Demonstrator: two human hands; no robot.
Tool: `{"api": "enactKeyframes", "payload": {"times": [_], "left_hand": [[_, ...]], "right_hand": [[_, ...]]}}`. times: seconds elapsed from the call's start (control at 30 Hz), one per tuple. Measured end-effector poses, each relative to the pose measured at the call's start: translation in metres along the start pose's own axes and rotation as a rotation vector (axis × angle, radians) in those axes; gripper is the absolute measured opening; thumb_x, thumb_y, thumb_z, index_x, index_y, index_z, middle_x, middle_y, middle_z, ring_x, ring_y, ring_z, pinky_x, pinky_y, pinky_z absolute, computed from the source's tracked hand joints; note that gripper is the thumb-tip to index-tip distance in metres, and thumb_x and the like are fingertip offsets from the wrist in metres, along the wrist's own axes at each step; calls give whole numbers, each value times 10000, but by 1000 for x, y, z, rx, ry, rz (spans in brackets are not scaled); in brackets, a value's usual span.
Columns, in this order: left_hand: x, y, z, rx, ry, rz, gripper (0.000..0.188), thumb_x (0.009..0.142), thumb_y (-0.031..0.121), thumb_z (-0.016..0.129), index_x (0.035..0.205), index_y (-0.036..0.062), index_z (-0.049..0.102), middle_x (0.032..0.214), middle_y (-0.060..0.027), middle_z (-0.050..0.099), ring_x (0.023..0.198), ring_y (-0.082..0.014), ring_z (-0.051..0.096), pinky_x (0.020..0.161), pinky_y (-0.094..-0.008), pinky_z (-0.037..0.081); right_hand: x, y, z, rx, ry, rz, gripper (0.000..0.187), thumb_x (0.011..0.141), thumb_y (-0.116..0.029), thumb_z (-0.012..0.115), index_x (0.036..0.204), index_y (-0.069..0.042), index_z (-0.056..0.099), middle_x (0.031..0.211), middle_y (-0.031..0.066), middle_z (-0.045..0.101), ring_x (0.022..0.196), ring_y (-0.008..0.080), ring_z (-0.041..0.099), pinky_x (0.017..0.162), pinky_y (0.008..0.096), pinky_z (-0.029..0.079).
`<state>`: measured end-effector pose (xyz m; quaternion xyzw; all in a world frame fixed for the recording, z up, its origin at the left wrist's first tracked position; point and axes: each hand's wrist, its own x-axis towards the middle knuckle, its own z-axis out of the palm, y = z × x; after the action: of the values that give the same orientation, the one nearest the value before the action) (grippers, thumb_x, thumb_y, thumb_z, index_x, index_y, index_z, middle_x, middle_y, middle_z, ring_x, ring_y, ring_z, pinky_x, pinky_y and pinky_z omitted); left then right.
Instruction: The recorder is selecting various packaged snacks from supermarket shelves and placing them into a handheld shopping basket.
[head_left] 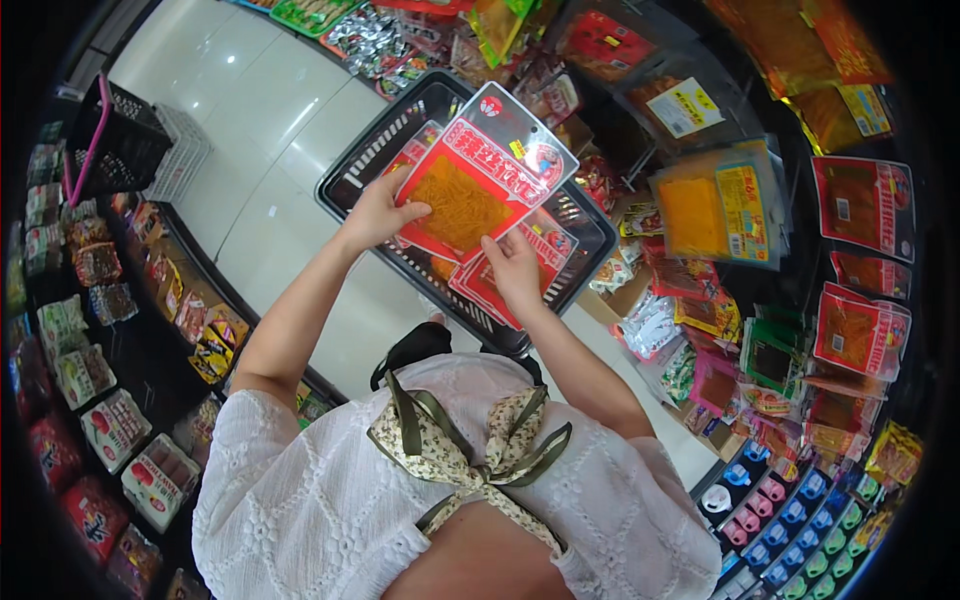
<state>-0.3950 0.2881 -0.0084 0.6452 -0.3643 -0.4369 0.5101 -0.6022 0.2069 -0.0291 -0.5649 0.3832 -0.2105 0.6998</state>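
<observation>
A flat red-and-clear snack packet (462, 205) with orange shredded food in its window is held up over a black shopping basket (590, 205). My left hand (380, 212) is closed on its left edge, thumb on the front. At its lower right edge, my right hand (516, 270) pinches the same packet with the thumb in front. Below, more red packets (552, 245) lie in the basket, partly hidden by the held packet and my right hand.
Hanging snack packets (715, 205) fill the rack on my right, with small blue, pink and green items (790, 515) lower down. Shelves of packaged snacks (115, 430) line my left. A black basket with a pink handle (125, 140) stands at the far left beside the tiled floor (265, 120).
</observation>
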Motion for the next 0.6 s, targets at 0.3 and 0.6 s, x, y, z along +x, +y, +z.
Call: {"api": "enactKeyframes", "payload": {"times": [0.3, 0.6], "left_hand": [[31, -70, -48, 775, 118, -198, 661, 636, 177, 695, 1220, 101, 394, 1057, -165, 547, 902, -318, 562, 766, -380, 457], [20, -89, 10, 961, 104, -72, 584, 641, 244, 683, 1155, 79, 459, 1101, -178, 502, 1033, -332, 480, 844, -430, 408]], "right_hand": [[55, 42, 41, 196, -271, 381, 625, 801, -103, 541, 1325, -30, 209, 1222, 158, 426, 1074, 206, 455, 866, 291, 384], [17, 48, -4, 153, -414, 402, 552, 811, -103, 528, 1291, 24, 287, 1243, 192, 419, 1095, 202, 457, 894, 272, 374]]}}
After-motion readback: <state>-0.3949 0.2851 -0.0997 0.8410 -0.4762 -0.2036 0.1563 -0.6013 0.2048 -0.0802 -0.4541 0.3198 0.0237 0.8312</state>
